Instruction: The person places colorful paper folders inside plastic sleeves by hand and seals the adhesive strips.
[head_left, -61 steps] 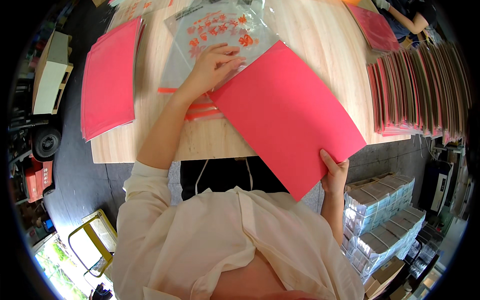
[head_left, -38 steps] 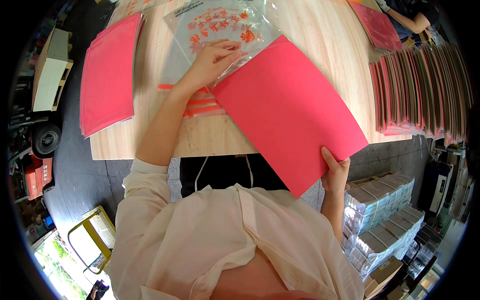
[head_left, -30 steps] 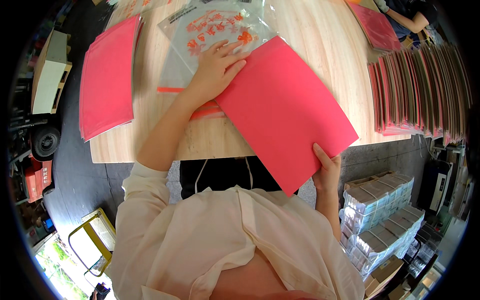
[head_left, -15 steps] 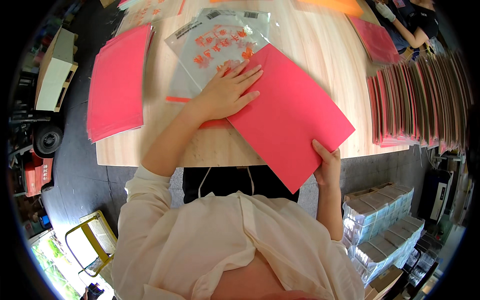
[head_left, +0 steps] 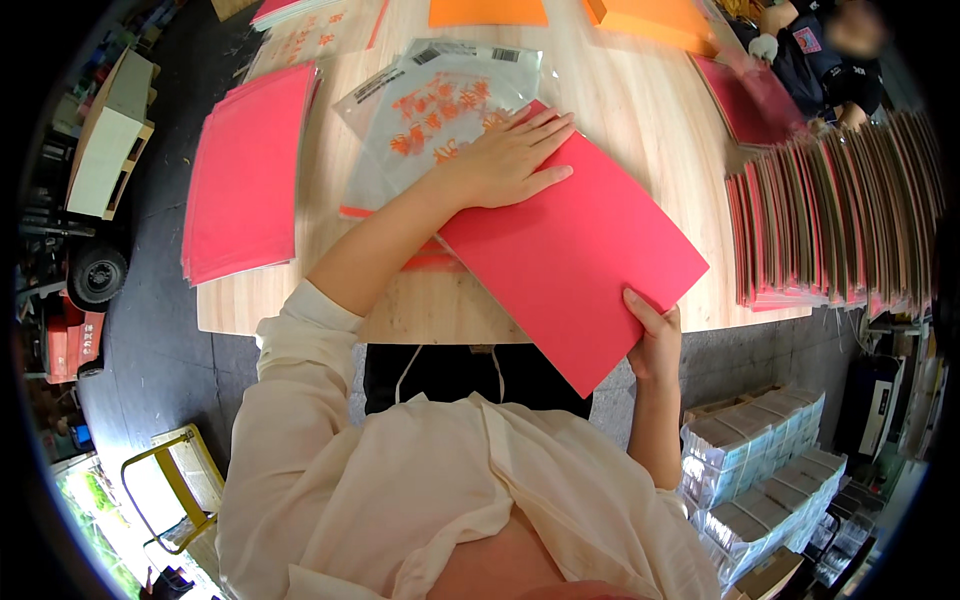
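Note:
A plain red card sheet [head_left: 577, 255] lies slantwise over the near edge of the table, its near corner jutting out past the edge. My right hand [head_left: 655, 335] grips its near right side, thumb on top and fingers underneath. My left hand [head_left: 510, 163] rests flat on its upper left part, fingers stretched toward the far corner. Partly beneath the card and my left forearm are clear plastic bags [head_left: 420, 120] with orange-red printing and red edge strips. They overlap each other on the wood.
A stack of red sheets [head_left: 245, 180] stands at the table's left. Along the right edge stands a long row of upright red and brown boards [head_left: 830, 215]. Orange sheets [head_left: 650, 25] lie at the far side. A co-worker [head_left: 810, 60] handles another red stack at far right.
My left hand has slid up and to the right across the red card, toward its far corner. My right hand keeps its grip. The whole view has shifted slightly.

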The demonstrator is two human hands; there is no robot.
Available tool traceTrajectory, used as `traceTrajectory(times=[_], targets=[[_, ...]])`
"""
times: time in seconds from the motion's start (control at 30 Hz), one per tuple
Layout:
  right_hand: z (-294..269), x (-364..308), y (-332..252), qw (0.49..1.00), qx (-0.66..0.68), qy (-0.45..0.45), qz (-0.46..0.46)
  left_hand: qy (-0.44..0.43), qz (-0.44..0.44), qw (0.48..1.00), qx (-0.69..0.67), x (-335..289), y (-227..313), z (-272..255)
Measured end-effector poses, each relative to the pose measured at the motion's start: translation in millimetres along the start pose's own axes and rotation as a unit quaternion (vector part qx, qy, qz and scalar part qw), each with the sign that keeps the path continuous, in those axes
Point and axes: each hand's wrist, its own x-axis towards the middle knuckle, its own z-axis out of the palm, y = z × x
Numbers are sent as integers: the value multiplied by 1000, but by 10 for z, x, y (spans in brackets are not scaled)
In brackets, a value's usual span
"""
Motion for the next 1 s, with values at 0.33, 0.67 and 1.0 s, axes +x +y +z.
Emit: traceTrajectory(times=[0.33, 0.67, 1.0], targets=[[85, -20, 94, 1000, -3, -9, 2, -8, 17, 1000, -6, -95, 93, 235], [315, 55, 222, 1000, 17, -18, -12, -2, 37, 999, -21, -144, 397, 272], [556, 226, 396, 999, 7, -35, -30, 6, 18, 997, -81, -222, 714, 327]])
